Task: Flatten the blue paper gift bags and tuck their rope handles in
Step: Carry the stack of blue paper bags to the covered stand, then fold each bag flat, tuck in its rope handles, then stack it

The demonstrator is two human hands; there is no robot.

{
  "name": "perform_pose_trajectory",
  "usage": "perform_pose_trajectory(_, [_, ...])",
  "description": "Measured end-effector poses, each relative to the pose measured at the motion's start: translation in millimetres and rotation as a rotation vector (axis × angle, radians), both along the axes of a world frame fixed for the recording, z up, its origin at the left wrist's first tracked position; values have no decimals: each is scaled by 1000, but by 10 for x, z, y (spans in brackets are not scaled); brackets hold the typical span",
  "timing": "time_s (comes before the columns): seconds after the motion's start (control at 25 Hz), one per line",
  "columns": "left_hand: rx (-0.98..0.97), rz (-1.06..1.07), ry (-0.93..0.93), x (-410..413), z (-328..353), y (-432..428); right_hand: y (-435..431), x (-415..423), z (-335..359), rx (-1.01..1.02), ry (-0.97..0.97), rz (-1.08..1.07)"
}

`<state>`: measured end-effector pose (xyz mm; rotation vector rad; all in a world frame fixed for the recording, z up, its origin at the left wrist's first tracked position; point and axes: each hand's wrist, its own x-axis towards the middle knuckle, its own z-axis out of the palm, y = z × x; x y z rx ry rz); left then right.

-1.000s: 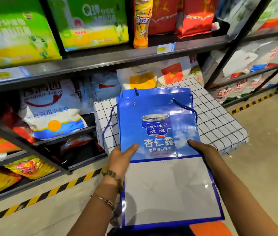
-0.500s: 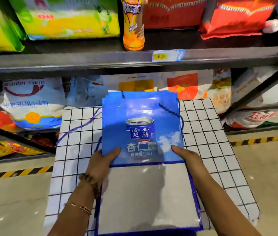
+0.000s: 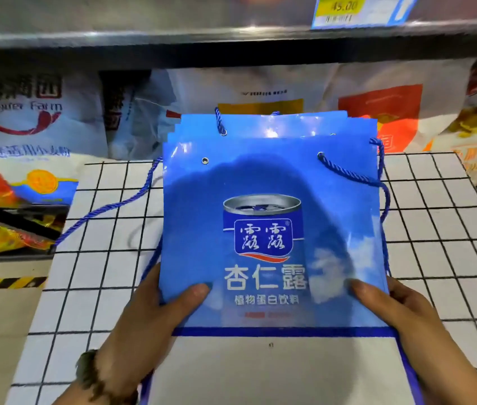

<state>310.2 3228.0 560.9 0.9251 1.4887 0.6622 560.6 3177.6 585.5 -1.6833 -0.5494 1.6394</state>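
Blue paper gift bags [image 3: 272, 229] lie stacked on the checked tabletop [image 3: 435, 229], long axis pointing away from me, my left hand [image 3: 149, 323] and right hand [image 3: 400, 314] pinching the top bag's sides, fingers hidden underneath, while a loose rope handle [image 3: 114, 204] trails leftward, nearest my left hand.

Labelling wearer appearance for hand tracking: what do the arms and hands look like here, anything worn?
The left hand and right hand are bare: no gloves, no rings on the fingers that show. A dark beaded bracelet circles the left wrist; the right wrist shows nothing worn. No sleeves in view on either forearm.
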Motion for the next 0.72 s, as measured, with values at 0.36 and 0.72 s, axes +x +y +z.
perform_pose_trajectory(0.36, [124, -56, -87, -21, -46, -107, -114, -94, -161, 190, -63, -27])
perform_pose_trajectory(0.72, [517, -447, 915, -203, 519, -208, -357, -192, -319, 340, 97, -243])
